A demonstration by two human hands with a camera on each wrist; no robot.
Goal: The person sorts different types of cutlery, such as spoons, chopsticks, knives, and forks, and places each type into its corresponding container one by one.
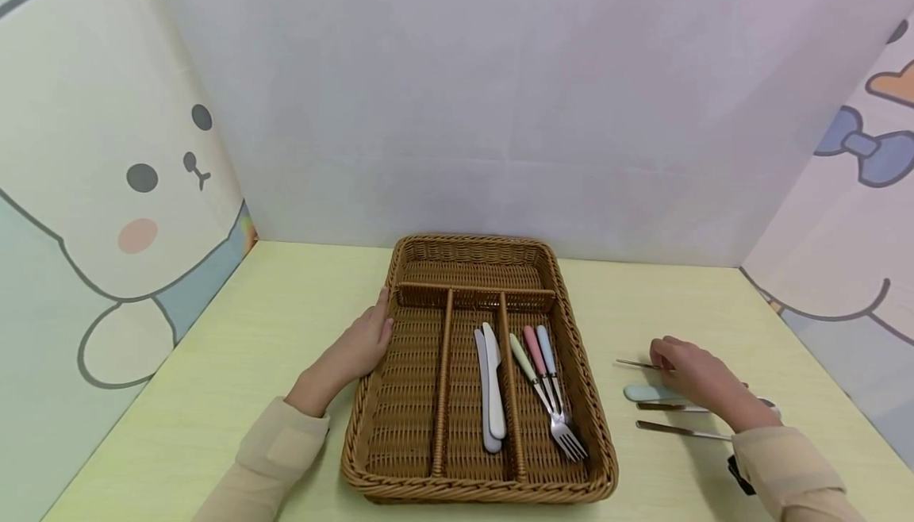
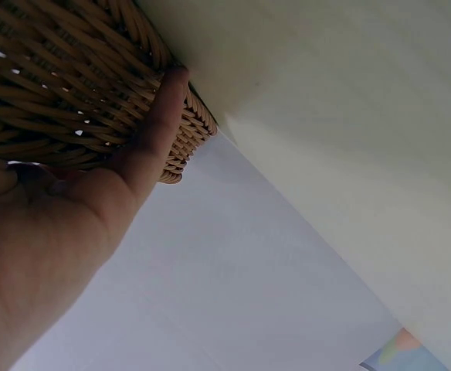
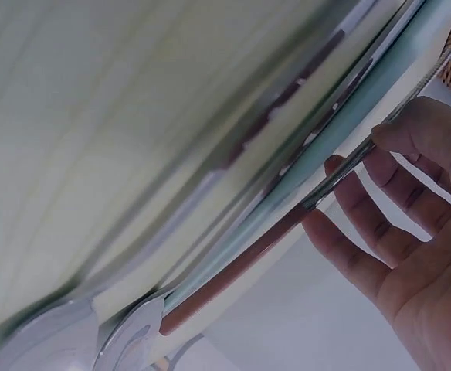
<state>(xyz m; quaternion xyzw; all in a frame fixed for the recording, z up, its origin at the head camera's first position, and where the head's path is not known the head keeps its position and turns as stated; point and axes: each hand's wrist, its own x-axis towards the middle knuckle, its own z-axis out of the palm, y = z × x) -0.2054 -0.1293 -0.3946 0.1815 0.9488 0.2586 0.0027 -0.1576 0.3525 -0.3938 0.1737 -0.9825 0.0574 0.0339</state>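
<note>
A brown wicker cutlery basket [image 1: 441,395] stands mid-table. My left hand [image 1: 360,343] rests against its left side, with a straight finger [image 2: 164,116] along the outer wall. Right of the basket, my right hand [image 1: 696,375] pinches a thin knife [image 3: 341,174] between thumb and fingertips. Seen edge-on, it has a ridged metal end and a brown handle. Beneath that hand lie a piece with a mint-green handle [image 1: 646,393] and two metal spoons, whose bowls [image 3: 52,340] show in the right wrist view. The far end of the mint-green piece is hidden.
Two pale-handled knives [image 1: 493,395] lie in the basket's middle compartment. The right compartment holds cutlery with yellow, pink [image 1: 534,347] and blue handles, fork tines [image 1: 569,439] showing. A crosswise divider [image 1: 474,292] sets off the back compartment. Behind the table [image 1: 300,300] rises a pale wall [image 1: 457,109].
</note>
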